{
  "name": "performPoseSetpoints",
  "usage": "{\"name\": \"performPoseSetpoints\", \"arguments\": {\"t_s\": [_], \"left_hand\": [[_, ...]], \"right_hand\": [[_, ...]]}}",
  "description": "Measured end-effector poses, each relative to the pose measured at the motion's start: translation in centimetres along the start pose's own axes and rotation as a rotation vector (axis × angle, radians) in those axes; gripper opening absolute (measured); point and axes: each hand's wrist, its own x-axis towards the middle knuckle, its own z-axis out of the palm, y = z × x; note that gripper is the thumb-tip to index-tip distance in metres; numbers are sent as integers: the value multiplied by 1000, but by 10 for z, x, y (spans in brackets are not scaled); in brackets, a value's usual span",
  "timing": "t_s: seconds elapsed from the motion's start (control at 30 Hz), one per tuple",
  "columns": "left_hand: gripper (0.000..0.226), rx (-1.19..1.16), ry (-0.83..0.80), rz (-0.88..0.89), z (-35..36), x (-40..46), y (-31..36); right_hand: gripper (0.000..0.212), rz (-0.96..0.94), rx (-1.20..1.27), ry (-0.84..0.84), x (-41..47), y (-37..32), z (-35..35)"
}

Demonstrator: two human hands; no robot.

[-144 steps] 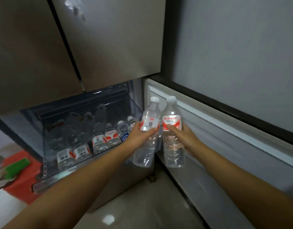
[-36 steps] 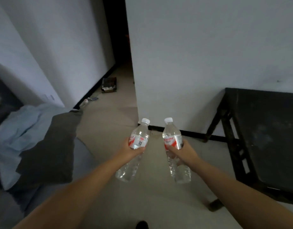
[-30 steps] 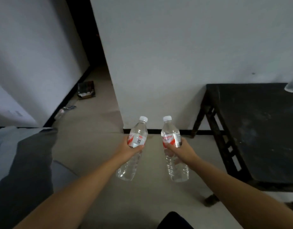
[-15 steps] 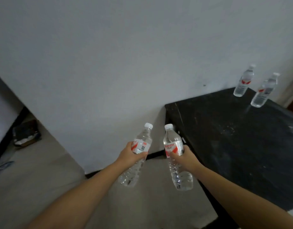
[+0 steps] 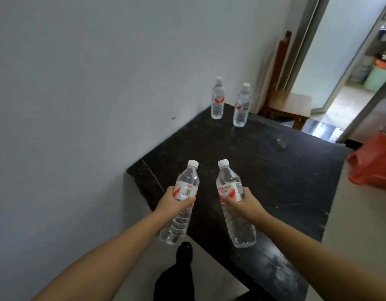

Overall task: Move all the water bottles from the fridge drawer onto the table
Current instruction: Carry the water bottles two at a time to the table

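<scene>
1. The left hand (image 5: 174,202) grips a bottle (image 5: 180,203) round its label, fingers curled about the body, cap tilted up and away from the person.
2. The right hand (image 5: 243,203) grips a second bottle (image 5: 233,203) the same way, round the red-and-white label, its base lower and nearer the person.
3. Both held bottles are in the air above the near left part of the black table (image 5: 285,170); the left one's base hangs just past the table's left edge, over the floor.
4. The two held bottles are near each other but apart, with white caps on.
5. Two more bottles stand upright at the table's far corner by the wall (image 5: 79,105): one (image 5: 218,98) closest to the wall, the other (image 5: 242,106) just beside it, to the right.
6. A wooden chair (image 5: 285,101) stands beyond the table's far edge.
7. A red stool (image 5: 374,164) sits on the floor past the table's right edge.
8. A doorway (image 5: 350,61) opens at the upper right.
</scene>
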Motion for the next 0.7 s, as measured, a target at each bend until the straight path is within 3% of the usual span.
{"name": "performPoseSetpoints", "arguments": {"t_s": [0.23, 0.47, 0.7], "left_hand": [[70, 143, -276, 90, 41, 133, 78], [56, 233, -479, 210, 98, 237, 174], [60, 239, -552, 322, 178, 300, 234]], "right_hand": [[64, 93, 151, 256, 66, -16, -52], [52, 163, 259, 554, 129, -43, -115], [54, 164, 312, 762, 188, -45, -185]]}}
